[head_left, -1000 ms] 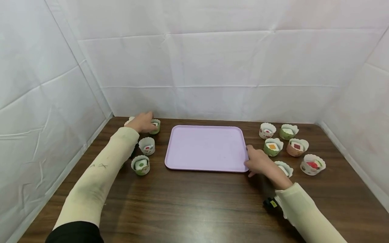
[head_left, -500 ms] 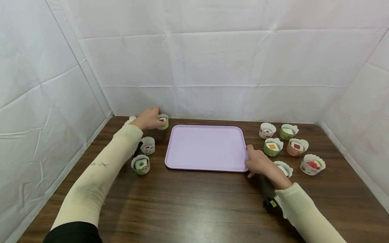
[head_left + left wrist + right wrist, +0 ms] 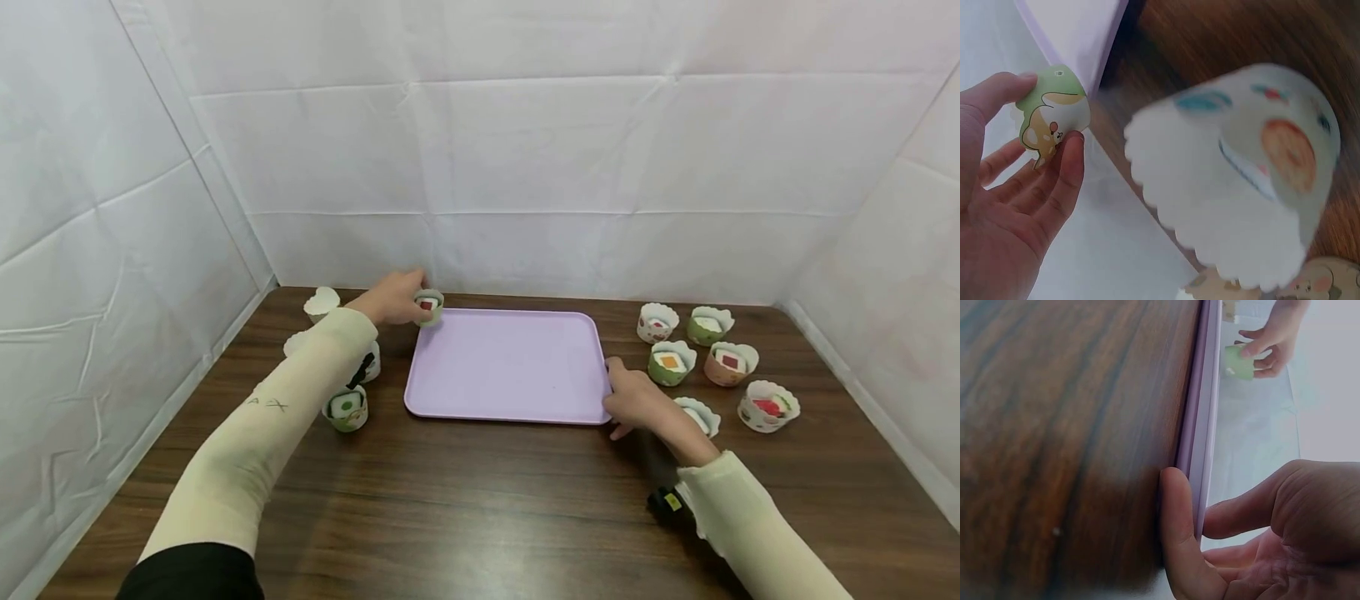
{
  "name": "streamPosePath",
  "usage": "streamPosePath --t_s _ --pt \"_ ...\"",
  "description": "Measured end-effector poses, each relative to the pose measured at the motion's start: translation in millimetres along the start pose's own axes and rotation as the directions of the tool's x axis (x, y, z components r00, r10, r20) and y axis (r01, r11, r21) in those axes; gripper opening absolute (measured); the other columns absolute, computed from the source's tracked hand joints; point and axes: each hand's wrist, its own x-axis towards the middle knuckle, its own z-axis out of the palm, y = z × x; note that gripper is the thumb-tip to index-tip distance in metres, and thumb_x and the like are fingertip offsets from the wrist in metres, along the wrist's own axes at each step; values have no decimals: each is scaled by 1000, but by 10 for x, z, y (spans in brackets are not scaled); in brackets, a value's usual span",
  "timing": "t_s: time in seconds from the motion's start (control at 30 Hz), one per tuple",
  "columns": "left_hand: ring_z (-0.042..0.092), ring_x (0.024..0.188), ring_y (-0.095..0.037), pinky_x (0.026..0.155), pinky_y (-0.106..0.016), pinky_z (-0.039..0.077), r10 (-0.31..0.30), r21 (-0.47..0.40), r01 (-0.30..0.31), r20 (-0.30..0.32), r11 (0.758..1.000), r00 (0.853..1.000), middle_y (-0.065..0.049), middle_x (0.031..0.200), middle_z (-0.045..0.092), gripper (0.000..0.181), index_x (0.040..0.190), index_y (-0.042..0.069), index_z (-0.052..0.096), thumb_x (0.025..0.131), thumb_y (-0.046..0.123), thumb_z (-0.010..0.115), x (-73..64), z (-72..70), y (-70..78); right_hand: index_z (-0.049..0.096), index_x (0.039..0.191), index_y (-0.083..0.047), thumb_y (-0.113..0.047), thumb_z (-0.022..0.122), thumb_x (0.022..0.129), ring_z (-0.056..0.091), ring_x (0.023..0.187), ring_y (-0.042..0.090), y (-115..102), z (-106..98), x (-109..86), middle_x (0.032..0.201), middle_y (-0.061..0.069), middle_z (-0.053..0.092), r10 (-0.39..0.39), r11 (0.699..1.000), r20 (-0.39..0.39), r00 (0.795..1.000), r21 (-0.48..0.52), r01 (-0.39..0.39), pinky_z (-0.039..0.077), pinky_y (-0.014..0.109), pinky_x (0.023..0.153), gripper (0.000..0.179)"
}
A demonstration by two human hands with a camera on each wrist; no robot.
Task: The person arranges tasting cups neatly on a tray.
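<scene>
One table (image 3: 480, 500), white walls (image 3: 517, 150) (apparently cloth), left grip (image 3: 396, 297) pinching cup (image 3: 429, 307), right grip (image 3: 643, 402) pinching tray (image 3: 510, 367)

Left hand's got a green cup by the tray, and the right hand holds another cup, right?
No: in the right wrist view, the right hand grips the tray, not a cup. The left hand does hold a green cup by the tray.
</scene>
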Motion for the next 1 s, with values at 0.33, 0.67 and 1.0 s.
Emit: streamPosePath --t_s 0.33,0.67,1.0 --pt "59 107 -31 93 -42 54 23 15 -23 24 1000 999 -20 127 65 49 133 1 54 94 25 72 102 110 166 16 156 15 6 42 92 67 64 25 -11 -12 -17 121 41 51 4 1000 13 1000 1 -4 65 35 54 69" --pt "58 109 -31 97 -43 54 -1 49 -2 57 999 998 -19 131 63 55 139 1 52 95 25 72 155 185 207 15 156 12 6 42 91 68 62 23 -25 11 -3 114 37 54 -15 1000 28 999 22 14 65 36 54 71" --pt "58 110 -31 98 -44 54 -16 34 14 65 999 998 -20 134 62 56 142 1 50 96 25 72 150 204 244 7 159 8 7 41 91 67 62 24 -28 -4 -18 109 33 55 -10 1000 31 999 11 9 65 37 54 76"
